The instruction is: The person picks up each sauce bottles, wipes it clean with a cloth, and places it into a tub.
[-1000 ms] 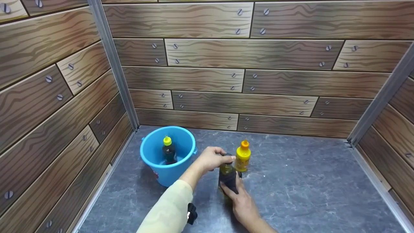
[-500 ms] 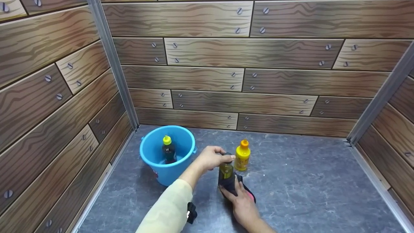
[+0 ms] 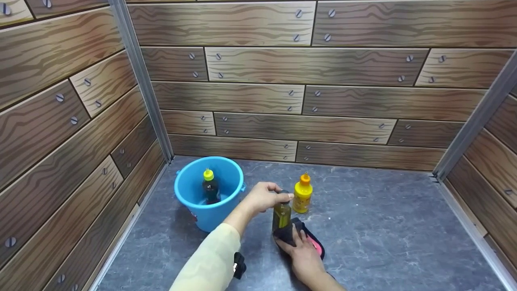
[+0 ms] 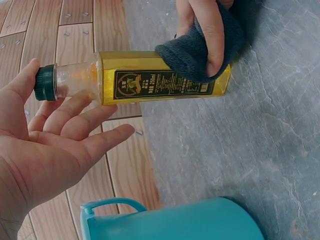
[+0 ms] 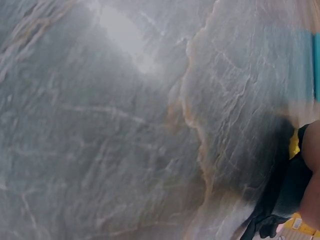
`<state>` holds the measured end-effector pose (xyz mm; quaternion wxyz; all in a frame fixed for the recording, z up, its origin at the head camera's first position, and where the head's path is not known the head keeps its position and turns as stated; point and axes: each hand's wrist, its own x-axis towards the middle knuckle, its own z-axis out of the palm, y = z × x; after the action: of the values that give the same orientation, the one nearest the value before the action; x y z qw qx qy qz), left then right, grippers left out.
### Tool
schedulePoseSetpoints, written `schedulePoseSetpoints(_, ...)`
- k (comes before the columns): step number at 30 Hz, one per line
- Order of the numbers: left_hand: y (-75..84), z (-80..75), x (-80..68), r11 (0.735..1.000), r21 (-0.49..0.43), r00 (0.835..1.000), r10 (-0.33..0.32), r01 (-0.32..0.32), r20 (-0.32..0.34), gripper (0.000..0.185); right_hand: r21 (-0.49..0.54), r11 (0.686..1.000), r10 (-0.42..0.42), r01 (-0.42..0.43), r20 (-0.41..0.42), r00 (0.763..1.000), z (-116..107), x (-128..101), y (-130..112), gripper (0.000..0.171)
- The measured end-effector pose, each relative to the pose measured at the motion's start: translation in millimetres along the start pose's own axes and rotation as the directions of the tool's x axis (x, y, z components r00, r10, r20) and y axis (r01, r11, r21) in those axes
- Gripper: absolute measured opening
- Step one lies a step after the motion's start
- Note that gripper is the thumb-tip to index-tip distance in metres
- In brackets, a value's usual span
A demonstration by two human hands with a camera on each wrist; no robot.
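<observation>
Grey surface (image 3: 383, 222), blue bucket (image 3: 210, 217) on it. Left hand (image 4: 55, 145): partly open, pinching the oil bottle (image 4: 135, 80) at its dark cap (image 4: 45, 83), lower fingers spread loose. Right hand (image 3: 303, 256): fingers curled, gripping the dark cloth (image 4: 185, 55) against the bottle's lower part. Bottle: roughly upright, right of bucket, near side of the yellow bottle (image 3: 302, 199); can't tell if base touches. Diff vs 1 s ago: right hand and cloth are lower, more bottle body exposed; left hand's hold on cap unchanged.
</observation>
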<state>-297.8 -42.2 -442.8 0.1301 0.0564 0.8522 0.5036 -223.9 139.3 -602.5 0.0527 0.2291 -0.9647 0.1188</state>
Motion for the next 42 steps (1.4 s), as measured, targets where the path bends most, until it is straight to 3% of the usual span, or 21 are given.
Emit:
schedulePoseSetpoints(20,0.4,3.6,0.4,1.000,0.003,1.000,0.010,-0.010,-0.005,0.034,-0.081,0.995,0.057,-0.051,0.071,0.996,-15,-1,-5,0.050)
schedulePoseSetpoints(27,-1.4,4.8,-0.3,1.000,-0.001,1.000,0.010,-0.010,-0.012,0.035,-0.049,0.996,0.082,-0.079,0.066,0.994,-16,-6,-4,0.049)
schedulePoseSetpoints(33,-0.7,3.0,-1.9,1.000,-0.025,1.000,0.005,-0.005,-0.004,0.033,-0.006,0.992,0.122,-0.122,0.109,0.987,-20,-10,1,0.051)
schedulePoseSetpoints(42,0.1,0.7,-1.8,1.000,-0.017,1.000,-0.006,0.006,0.004,0.034,0.088,0.966,0.229,-0.243,0.147,0.962,-27,-19,12,0.070)
